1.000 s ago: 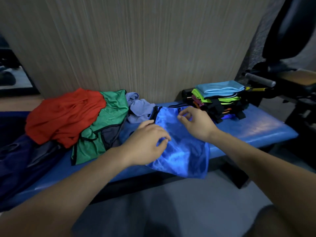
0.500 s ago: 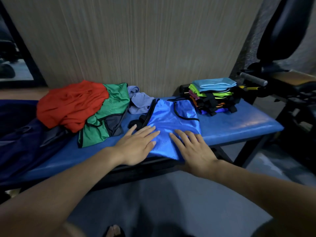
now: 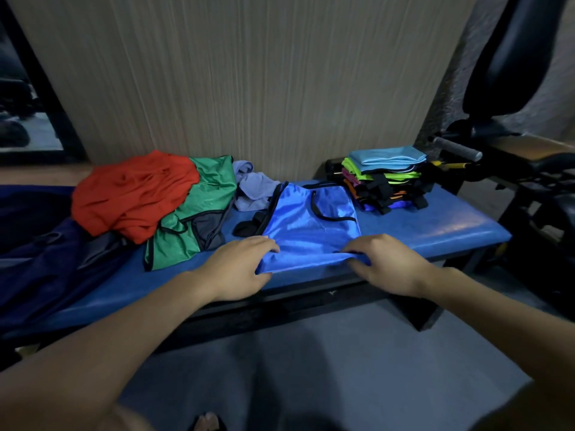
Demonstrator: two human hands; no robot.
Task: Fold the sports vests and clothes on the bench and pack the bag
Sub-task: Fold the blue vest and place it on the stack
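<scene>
Both hands went from flat to pinching. Left hand and right hand grip the blue vest's near hem corners on the desk.

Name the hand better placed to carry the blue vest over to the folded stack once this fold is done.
Right, probably. The right hand pinches the blue vest's near hem on the side nearest the folded stack, with bare bench between them. The left hand would have to cross over the vest.

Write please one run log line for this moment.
step: folding | item: shiny blue sports vest on blue padded bench | left hand: pinches near hem corner | right hand: pinches near hem corner
</scene>
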